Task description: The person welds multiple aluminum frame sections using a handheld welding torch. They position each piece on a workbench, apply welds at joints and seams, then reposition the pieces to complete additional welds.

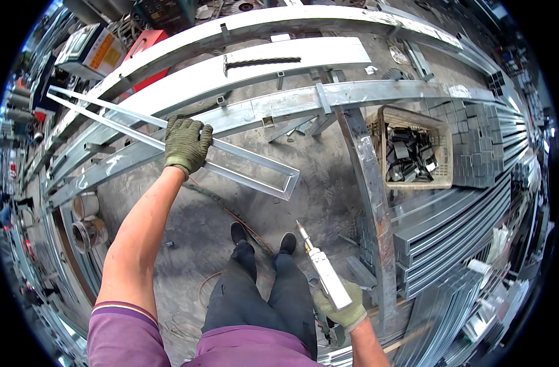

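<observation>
Both long bars (255, 158) of a metal frame (246, 181) are partly hidden where, in the head view, we see the left hand (188, 144) closed around them above the beams (249, 112); the right hand (350, 307), partly concealed, grips a white tool (328, 276). A steel leg (371, 196) separates tool and crate (442, 139) of dark pieces (408, 151).

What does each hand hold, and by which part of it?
The left hand grips a long, narrow metal frame near its middle, across both sides. The right hand holds a white welding torch by its rear end.
</observation>
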`<action>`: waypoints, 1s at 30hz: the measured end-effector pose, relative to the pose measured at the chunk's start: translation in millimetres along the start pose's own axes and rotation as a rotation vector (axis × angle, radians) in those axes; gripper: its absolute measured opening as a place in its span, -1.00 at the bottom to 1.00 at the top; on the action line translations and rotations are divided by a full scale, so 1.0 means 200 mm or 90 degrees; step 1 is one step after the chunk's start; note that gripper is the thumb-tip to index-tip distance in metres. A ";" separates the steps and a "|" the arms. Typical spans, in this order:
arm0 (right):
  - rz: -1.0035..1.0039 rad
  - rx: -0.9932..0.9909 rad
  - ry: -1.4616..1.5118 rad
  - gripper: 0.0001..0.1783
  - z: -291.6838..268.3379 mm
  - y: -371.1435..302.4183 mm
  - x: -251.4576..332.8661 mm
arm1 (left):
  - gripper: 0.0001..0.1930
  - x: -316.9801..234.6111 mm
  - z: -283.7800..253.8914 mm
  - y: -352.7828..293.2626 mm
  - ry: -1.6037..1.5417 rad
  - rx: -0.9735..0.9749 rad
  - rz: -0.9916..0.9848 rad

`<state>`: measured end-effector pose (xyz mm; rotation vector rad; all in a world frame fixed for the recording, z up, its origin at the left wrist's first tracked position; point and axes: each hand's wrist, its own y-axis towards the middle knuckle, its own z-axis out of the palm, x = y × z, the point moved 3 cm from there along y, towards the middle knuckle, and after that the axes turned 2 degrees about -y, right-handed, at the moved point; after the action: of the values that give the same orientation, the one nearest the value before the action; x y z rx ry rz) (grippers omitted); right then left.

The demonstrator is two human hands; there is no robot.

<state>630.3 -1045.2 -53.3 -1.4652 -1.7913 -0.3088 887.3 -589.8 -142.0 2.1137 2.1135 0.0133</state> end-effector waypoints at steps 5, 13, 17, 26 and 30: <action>-0.025 -0.051 0.053 -0.71 -0.02 0.07 0.11 | -0.57 -0.02 -0.01 0.02 0.012 0.027 -0.008; -0.057 -0.034 0.027 -0.71 0.00 0.14 0.17 | -0.56 -0.01 -0.01 0.01 0.009 0.012 0.003; -0.077 -0.051 0.027 -0.71 0.01 0.16 0.17 | -0.57 0.00 -0.01 0.00 0.010 0.002 0.010; -0.082 -0.050 0.004 -0.72 0.00 0.20 0.19 | -0.59 0.01 -0.01 0.00 0.005 -0.010 0.021; -0.065 -0.042 0.017 -0.71 0.01 0.19 0.15 | -0.59 0.01 0.00 0.00 0.000 -0.025 0.027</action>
<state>662.7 -1009.8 -44.6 -1.4098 -1.8543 -0.4405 887.1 -588.6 -141.4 2.1358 2.0500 0.0590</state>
